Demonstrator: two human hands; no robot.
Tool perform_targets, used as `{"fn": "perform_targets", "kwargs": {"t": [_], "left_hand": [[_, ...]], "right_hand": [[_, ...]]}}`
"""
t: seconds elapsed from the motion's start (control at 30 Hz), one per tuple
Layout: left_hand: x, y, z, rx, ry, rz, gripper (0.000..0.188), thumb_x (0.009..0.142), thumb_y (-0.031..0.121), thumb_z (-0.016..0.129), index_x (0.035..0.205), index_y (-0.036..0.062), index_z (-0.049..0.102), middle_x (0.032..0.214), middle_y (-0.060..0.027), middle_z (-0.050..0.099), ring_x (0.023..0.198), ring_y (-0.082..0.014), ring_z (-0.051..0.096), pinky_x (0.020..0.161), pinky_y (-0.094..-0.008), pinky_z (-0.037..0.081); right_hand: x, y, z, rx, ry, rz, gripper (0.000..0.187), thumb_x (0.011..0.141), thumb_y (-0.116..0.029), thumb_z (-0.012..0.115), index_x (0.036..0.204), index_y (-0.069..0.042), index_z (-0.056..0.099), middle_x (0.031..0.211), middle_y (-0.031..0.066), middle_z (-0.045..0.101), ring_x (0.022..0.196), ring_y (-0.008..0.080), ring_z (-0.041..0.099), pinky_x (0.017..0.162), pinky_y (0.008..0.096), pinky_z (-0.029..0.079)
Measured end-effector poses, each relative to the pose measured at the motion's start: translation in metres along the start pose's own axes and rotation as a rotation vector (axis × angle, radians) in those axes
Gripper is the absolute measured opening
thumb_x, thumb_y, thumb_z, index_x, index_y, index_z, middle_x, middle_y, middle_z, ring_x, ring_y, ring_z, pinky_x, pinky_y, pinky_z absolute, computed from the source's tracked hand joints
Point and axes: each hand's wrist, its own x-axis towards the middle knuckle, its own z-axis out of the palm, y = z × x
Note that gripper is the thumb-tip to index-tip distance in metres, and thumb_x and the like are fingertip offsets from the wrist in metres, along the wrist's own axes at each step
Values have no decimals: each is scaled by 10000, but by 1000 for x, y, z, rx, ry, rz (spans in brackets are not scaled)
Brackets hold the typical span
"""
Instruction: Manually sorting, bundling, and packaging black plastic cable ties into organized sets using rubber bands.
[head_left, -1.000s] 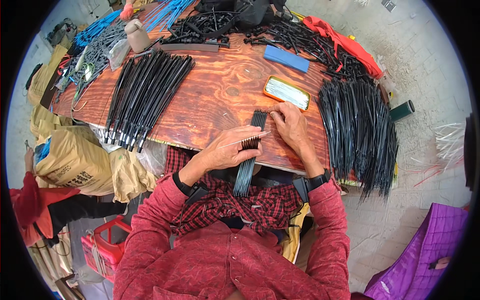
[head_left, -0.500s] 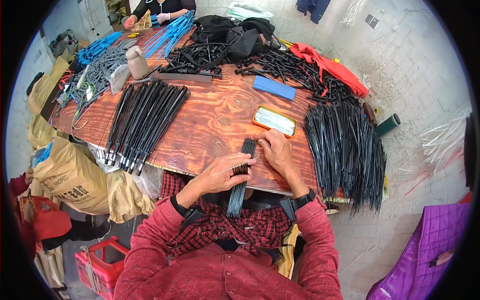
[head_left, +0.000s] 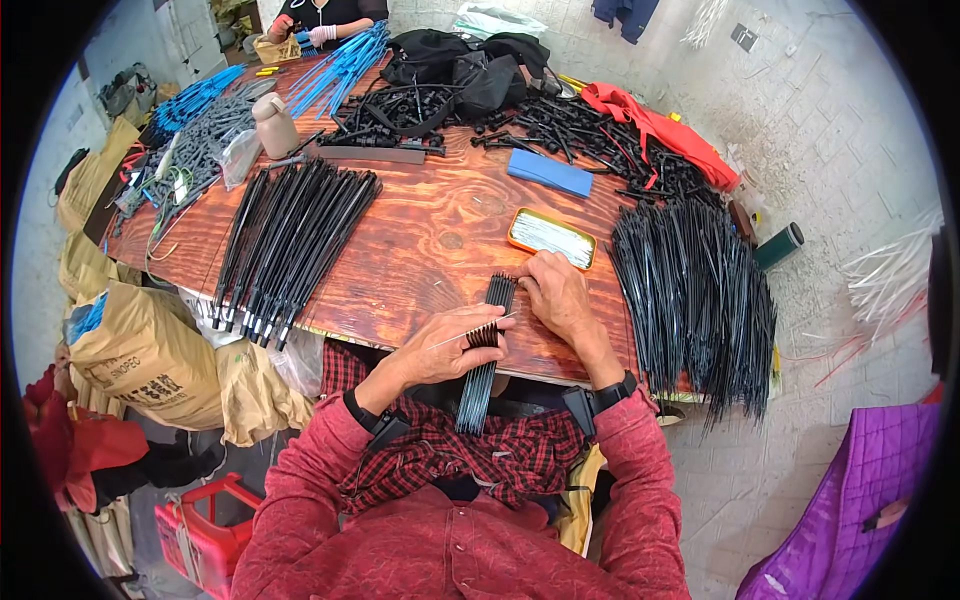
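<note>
A bundle of thin black rods slants over the table's near edge, its far ends side by side on the wood. My left hand is closed round its middle, thumb across the front. A thin pale wire also sticks out from under those fingers. My right hand rests beside the far ends with thumb and fingertips pinched together; what they hold is too small to make out. Just beyond it lies a shallow yellow-rimmed tin filled with thin pale wires.
A large pile of black rods lies at the right, and thicker black folded frames at the left. Farther back are a blue block, a beige flask and black parts. Another person works with blue rods across the table.
My hands and the bundle stay almost in place. The view has shifted slightly. Across the table, the other person's hands have moved a little.
</note>
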Motion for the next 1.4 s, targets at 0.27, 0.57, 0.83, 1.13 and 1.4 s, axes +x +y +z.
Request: {"fn": "perform_targets", "kwargs": {"t": [0.27, 0.57, 0.83, 1.13, 1.4], "left_hand": [[4, 3, -3, -5, -22, 17, 162, 883, 206, 737, 981, 78, 715, 1290, -66, 680, 1305, -304, 566, 1095, -442, 450], [2, -4, 0, 26, 10, 66, 297, 875, 212, 748, 1138, 83, 693, 1282, -119, 669, 1261, -337, 588, 1063, -440, 471], [3, 3, -2, -5, 13, 13, 446, 851, 198, 768, 1266, 74, 658, 1157, -69, 724, 1268, -312, 591, 1095, -442, 446], [4, -4, 2, -13, 25, 42, 477, 846, 183, 779, 1289, 62, 647, 1080, -71, 743, 1255, -311, 601, 1099, -434, 440], [2, -2, 1, -15, 21, 39, 508, 840, 181, 786, 1311, 63, 639, 1072, -81, 748, 1250, -316, 604, 1086, -441, 453]], "right_hand": [[-3, 0, 7, 66, 32, 49, 90, 864, -94, 682, 949, -67, 668, 904, 95, 625, 922, 313, 622, 787, 419, 503], [-4, 5, 8, 91, 10, 81, 67, 856, -88, 667, 898, -43, 641, 883, 124, 607, 909, 343, 610, 782, 449, 498], [-3, 2, 3, 85, 15, 26, 81, 832, -54, 667, 873, -28, 602, 873, 135, 592, 881, 347, 594, 764, 454, 488], [-1, -3, 4, -32, 16, -3, 85, 817, -36, 660, 881, -22, 606, 884, 143, 590, 893, 349, 590, 772, 444, 486], [-4, 1, 6, 134, 11, 50, 88, 820, -26, 652, 902, -37, 624, 888, 139, 595, 894, 346, 597, 781, 442, 490]]}}
